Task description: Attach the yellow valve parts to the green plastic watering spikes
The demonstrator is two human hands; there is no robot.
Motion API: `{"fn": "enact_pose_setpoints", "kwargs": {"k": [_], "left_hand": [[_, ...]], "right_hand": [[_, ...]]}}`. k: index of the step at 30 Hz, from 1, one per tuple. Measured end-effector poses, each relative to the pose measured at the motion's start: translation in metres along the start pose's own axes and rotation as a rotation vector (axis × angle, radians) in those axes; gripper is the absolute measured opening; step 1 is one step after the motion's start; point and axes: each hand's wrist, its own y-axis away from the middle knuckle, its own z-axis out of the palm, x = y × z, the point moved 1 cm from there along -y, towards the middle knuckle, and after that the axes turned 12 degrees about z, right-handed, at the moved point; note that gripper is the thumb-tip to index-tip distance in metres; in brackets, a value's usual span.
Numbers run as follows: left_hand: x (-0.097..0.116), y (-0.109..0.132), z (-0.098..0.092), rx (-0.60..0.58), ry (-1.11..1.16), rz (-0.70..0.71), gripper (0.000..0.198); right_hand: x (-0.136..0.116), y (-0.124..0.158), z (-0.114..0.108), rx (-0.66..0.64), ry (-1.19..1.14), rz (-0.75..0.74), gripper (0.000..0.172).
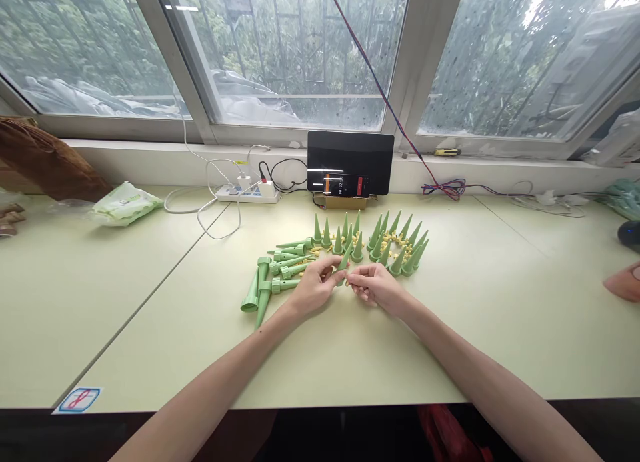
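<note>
Two hands meet over the middle of the pale green bench, both closed on a single green cone held just above the surface. The left hand pinches the cone between thumb and fingertips, and the right hand has its fingertips drawn together against the cone's lower end; whether they also hold some smaller piece cannot be told. The cone is tilted, with its tip pointing up and away from the person. Just behind the hands, a cluster of standing cones rests upright on the bench in a loose arc, with small yellow pieces scattered among them. To the left of the hands, longer green spikes lie on their sides in a loose heap. Farther back, against the window ledge, a dark screen stands with a phone propped in front of it, and a white power strip with cables lies to its left. A pack of wipes sits well apart at the far left. At the right edge, part of another person's hand rests on the bench.
</note>
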Motion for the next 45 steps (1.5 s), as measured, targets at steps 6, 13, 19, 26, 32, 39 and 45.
{"fn": "enact_pose_setpoints", "kwargs": {"k": [6, 13, 19, 26, 32, 39, 45], "left_hand": [[0.001, 0.000, 0.002, 0.024, 0.020, 0.002, 0.023], [-0.009, 0.002, 0.007, 0.135, 0.048, -0.084, 0.034], [-0.011, 0.002, 0.006, 0.235, 0.065, -0.192, 0.043], [-0.012, 0.000, 0.006, 0.279, 0.129, -0.227, 0.040], [-0.012, 0.001, 0.006, 0.264, 0.138, -0.208, 0.041], [-0.010, 0.001, 0.005, 0.200, 0.100, -0.193, 0.041], [-0.013, 0.000, 0.005, 0.166, 0.069, -0.146, 0.038]], "right_hand": [[0.000, -0.001, 0.000, 0.003, -0.075, 0.082, 0.035], [0.001, -0.001, 0.009, 0.186, 0.188, -0.139, 0.039], [0.002, 0.000, 0.012, 0.355, 0.396, -0.320, 0.027], [0.000, 0.003, 0.012, 0.399, 0.488, -0.446, 0.020], [0.003, -0.001, 0.008, 0.389, 0.484, -0.461, 0.014], [0.005, -0.002, 0.006, 0.404, 0.474, -0.465, 0.011], [0.007, -0.003, 0.004, 0.411, 0.485, -0.467, 0.011]]}}
